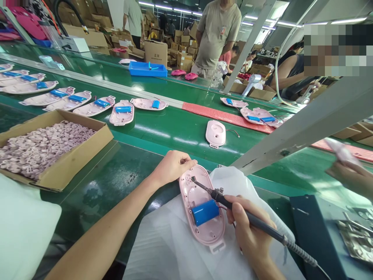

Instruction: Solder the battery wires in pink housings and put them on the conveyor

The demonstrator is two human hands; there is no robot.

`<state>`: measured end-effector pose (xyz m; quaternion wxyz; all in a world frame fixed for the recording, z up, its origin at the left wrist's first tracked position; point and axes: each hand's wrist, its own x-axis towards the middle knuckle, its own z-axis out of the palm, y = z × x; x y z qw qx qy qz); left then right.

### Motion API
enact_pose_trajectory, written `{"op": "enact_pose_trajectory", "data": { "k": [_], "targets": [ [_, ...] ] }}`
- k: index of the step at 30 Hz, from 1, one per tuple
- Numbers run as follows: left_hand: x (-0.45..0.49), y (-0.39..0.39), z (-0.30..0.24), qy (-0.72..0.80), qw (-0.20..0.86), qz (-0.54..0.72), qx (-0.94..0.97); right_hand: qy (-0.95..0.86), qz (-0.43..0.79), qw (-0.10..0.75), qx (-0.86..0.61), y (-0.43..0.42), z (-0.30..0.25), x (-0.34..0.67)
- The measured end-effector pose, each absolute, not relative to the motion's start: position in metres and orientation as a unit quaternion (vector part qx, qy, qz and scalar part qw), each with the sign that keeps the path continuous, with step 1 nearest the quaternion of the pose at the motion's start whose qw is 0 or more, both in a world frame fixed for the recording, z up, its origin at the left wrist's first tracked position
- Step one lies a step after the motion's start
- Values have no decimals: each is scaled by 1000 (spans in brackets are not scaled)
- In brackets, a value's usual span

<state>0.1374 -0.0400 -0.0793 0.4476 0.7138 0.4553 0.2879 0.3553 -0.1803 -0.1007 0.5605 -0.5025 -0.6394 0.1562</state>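
A pink plastic shell lies in front of me on white sheeting, its hollow inside facing up. A blue battery pack sits across its lower half, with a thin wire at its right end. My left hand grips the shell's top edge, thumb along the rim. In my right hand is a soldering iron, gripped by its dark handle. Its metal tip meets or hovers just over the small round posts near the shell's top; contact is hard to make out. The iron's cord trails to the lower right.
A cardboard box of small pink parts stands left. Several battery-fitted shells line the green conveyor; one shell lies face down. A slanted metal post rises right, near a dark box and another person's hand.
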Motion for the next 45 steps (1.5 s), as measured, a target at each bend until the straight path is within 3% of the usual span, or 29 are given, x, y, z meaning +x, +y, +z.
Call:
{"op": "enact_pose_trajectory", "data": {
  "k": [20,30,33,37,40,45],
  "targets": [
    [138,-41,-77,455,455,290,708,-629,155,572,-503,-180,-107,358],
    [115,-30,-72,421,553,165,700,-618,130,613,-475,-176,-106,361],
    [100,-27,-63,432,559,183,684,-597,111,636,-476,-171,-102,361],
    [73,-19,-56,512,465,308,654,-569,84,687,-443,-166,-96,364],
    [65,-4,-54,602,317,428,595,-551,89,709,-430,-165,-95,366],
    [103,17,-49,626,160,444,621,-550,95,726,-401,-167,-95,366]
  ]
}}
